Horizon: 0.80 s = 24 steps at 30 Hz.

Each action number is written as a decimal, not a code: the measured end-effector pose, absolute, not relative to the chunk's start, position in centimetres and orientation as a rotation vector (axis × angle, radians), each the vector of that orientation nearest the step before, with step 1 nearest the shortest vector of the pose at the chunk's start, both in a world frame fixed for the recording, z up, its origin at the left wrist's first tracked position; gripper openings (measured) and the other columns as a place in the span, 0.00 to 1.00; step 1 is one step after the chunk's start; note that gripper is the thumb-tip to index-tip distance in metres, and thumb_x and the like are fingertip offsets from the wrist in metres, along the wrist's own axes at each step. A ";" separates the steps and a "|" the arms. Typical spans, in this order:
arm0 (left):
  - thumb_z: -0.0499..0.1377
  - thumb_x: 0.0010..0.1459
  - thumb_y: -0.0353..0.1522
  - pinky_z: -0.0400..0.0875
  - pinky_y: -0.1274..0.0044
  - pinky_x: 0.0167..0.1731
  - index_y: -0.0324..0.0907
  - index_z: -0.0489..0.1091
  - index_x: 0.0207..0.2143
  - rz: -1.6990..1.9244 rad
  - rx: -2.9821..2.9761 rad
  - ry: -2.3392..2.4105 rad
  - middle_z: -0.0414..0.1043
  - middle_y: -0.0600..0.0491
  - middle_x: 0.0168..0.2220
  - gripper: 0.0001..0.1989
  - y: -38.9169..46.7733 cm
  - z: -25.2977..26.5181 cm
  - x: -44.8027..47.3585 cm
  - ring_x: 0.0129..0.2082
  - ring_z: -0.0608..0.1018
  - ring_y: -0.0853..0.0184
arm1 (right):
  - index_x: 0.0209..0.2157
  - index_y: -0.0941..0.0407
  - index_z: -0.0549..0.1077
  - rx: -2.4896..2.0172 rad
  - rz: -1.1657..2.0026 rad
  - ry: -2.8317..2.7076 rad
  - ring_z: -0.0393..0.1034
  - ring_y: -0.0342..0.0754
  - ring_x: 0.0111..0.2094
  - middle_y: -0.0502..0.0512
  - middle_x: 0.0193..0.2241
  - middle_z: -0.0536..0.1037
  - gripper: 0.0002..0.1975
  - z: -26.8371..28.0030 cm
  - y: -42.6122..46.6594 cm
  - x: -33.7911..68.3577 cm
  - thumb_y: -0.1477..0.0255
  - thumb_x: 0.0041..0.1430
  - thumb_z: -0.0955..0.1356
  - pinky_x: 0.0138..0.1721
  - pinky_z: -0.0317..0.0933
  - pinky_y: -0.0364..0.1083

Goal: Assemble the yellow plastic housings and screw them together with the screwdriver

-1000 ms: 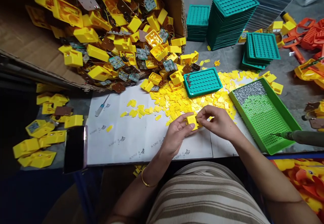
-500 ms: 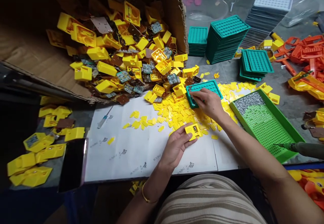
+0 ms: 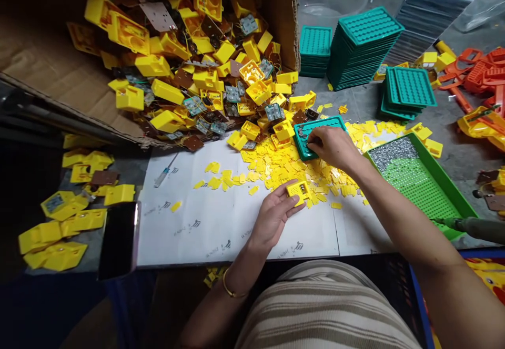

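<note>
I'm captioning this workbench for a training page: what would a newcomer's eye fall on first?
Probably the cardboard box at upper left, heaped with yellow cases. Next, at the middle, the left hand holds a small yellow part beside scattered flat yellow pieces, with the right hand over a teal tray. At right, a bright green tray has silvery bits at its far end.

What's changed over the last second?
The right hand has left the perforated yellow casing and moved forward to the teal tray; whether it holds anything is hidden. The left hand still holds the casing; the green perforated basket and screwdriver stayed put.
</note>
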<state>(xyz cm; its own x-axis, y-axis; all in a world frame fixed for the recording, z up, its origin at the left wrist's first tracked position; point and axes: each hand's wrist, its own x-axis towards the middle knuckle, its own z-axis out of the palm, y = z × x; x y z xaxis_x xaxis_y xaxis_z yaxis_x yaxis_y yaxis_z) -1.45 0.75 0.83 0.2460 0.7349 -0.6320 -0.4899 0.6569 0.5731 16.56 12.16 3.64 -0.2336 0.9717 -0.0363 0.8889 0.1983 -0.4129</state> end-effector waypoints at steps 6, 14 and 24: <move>0.64 0.50 0.26 0.73 0.74 0.44 0.39 0.73 0.44 0.895 0.307 0.974 0.72 0.49 0.48 0.17 0.9 1.0 -1.0 0.45 0.77 0.64 | 0.31 0.56 0.74 -1.362 0.876 -2.032 0.69 0.43 0.29 0.50 0.28 0.77 0.04 4.2 6.8 16.4 0.71 0.57 0.68 0.29 0.58 0.42; 0.65 0.49 0.28 0.70 0.69 0.50 0.40 0.74 0.43 0.934 0.332 0.982 0.73 0.50 0.48 0.16 0.7 1.3 -0.1 0.46 0.76 0.65 | 0.33 0.55 0.72 -1.422 0.717 -2.075 0.69 0.44 0.30 0.53 0.30 0.76 0.04 2.4 2.4 16.1 0.71 0.60 0.66 0.30 0.58 0.42; 0.69 0.43 0.29 0.73 0.74 0.42 0.39 0.73 0.46 0.930 0.428 1.125 0.78 0.50 0.40 0.24 -0.5 0.3 0.1 0.38 0.78 0.67 | 0.31 0.56 0.75 -1.547 0.811 -2.401 0.70 0.46 0.30 0.54 0.31 0.77 0.06 3.3 2.6 16.2 0.73 0.59 0.66 0.28 0.51 0.43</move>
